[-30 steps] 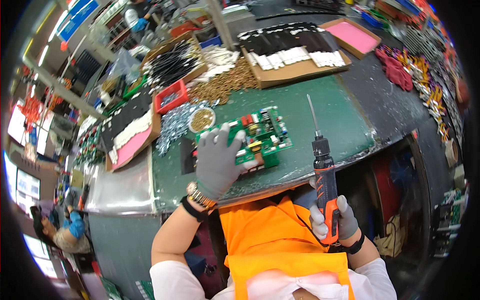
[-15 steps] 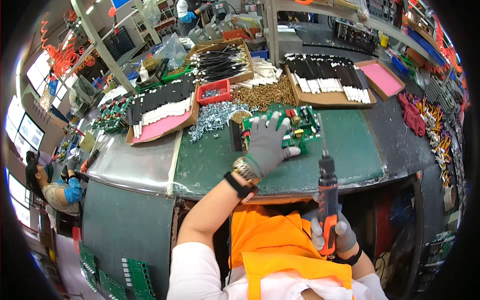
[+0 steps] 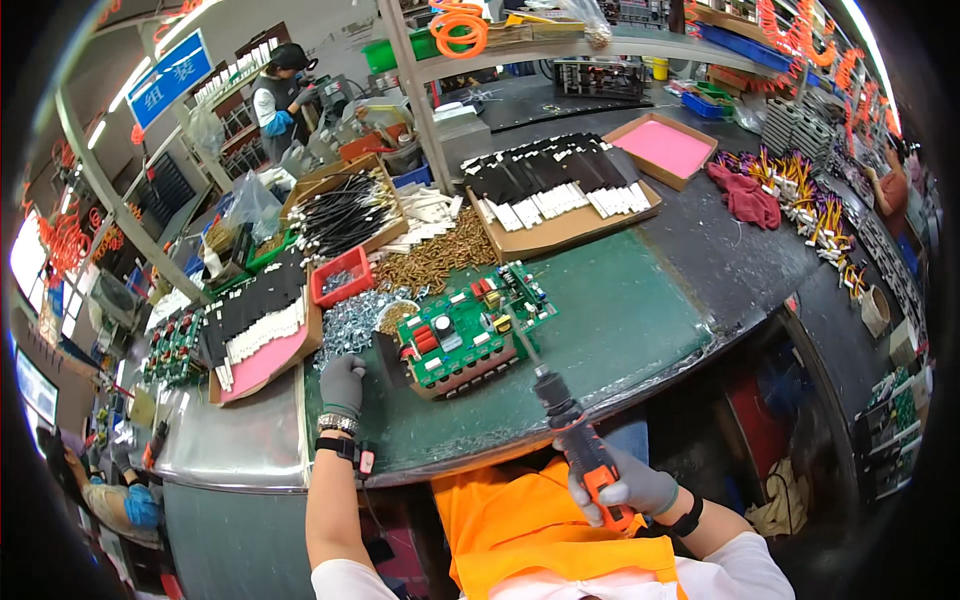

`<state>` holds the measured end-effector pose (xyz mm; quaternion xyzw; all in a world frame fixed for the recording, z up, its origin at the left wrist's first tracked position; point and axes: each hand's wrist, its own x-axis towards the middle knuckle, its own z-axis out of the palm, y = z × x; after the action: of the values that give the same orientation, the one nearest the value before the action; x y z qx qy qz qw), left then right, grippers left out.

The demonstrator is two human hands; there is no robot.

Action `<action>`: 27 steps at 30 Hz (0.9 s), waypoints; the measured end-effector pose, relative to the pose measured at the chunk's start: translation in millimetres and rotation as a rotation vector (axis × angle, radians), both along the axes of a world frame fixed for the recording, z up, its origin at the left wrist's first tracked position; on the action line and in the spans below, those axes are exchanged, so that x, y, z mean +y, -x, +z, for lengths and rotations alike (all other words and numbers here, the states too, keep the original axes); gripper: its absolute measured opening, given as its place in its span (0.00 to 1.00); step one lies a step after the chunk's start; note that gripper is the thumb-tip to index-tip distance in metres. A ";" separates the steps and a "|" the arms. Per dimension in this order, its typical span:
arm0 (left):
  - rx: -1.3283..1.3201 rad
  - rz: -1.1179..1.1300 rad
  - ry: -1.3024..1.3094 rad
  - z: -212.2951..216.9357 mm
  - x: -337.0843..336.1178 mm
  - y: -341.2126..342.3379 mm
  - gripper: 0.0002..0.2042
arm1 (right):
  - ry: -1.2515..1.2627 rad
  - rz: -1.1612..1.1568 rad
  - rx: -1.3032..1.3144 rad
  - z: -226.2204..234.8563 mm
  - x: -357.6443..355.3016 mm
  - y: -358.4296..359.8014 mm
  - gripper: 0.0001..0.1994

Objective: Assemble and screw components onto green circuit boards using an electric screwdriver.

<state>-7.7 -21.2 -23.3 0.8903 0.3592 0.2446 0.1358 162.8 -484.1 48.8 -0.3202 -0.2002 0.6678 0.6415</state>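
Observation:
My right hand (image 3: 637,482), in a grey glove, is wrapped round the orange-and-black handle of a power screwdriver (image 3: 575,425). Its long bit points up and away, ending close to the right part of a green circuit board (image 3: 462,345). The board carries red, black and yellow components and rests on a brown-sided base on the green bench mat. To the left of the board, my gloved left hand (image 3: 343,385) is at the near edge of a pile of silver screws (image 3: 352,325). Its fingers are curled together, and whatever they hold is hidden.
Behind the board lie brass-coloured pieces (image 3: 430,258), a red bin (image 3: 341,277) and a box of black cables (image 3: 345,215). Cardboard trays of black-and-white parts (image 3: 560,190) flank them. A metal post (image 3: 415,100) rises behind. Other people work further off.
My left hand has left the circuit board and moved left to the silver screws. The screwdriver in my right hand has tilted to the left, and the view has shifted.

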 end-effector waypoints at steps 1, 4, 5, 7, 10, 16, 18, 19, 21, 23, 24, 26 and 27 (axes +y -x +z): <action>0.037 0.022 0.005 2.2 3.4 0.6 0.05 | -0.001 -0.011 0.000 1.8 0.6 1.4 0.38; 0.018 0.083 -0.095 10.6 4.9 8.2 0.04 | 0.080 0.095 -0.058 6.7 4.2 2.4 0.44; -0.031 0.117 -0.198 11.9 7.0 13.5 0.05 | 0.077 0.093 -0.056 7.9 5.6 2.8 0.44; -0.175 0.150 -0.253 13.8 9.6 22.4 0.04 | 0.076 0.156 -0.069 11.3 8.8 2.5 0.43; -0.642 -0.015 0.875 93.7 -48.3 7.0 0.06 | 0.168 0.153 -0.335 7.9 17.9 4.2 0.43; -0.663 -0.459 1.340 128.1 -120.9 -14.8 0.14 | 0.223 0.184 -0.507 13.2 28.4 16.3 0.48; -0.632 -0.470 1.358 126.8 -133.6 -21.7 0.15 | 0.188 0.130 -0.577 13.5 25.9 18.0 0.45; -0.600 -0.502 1.374 125.4 -138.6 -24.1 0.15 | 0.192 0.144 -0.566 15.8 24.7 17.3 0.45; -0.615 -0.461 1.369 123.3 -147.9 -28.9 0.15 | 0.248 0.176 -0.638 21.9 22.9 15.2 0.44; -0.626 -0.431 1.361 120.1 -151.4 -30.9 0.15 | 0.252 0.159 -0.637 21.1 21.0 17.8 0.43; -0.608 -0.428 1.317 117.7 -151.3 -32.1 0.15 | 0.265 0.145 -0.675 20.0 19.1 18.3 0.44; -0.581 -0.426 1.235 116.0 -153.8 -33.6 0.14 | 0.277 0.131 -0.709 18.9 16.3 18.7 0.45; -0.578 -0.424 1.236 115.0 -155.0 -34.0 0.14 | 0.271 0.129 -0.703 18.9 15.3 18.5 0.46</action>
<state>26.3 -176.2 91.6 0.6008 0.2010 0.1906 0.7499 144.3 -468.7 67.7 -0.5983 -0.3375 0.5767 0.4421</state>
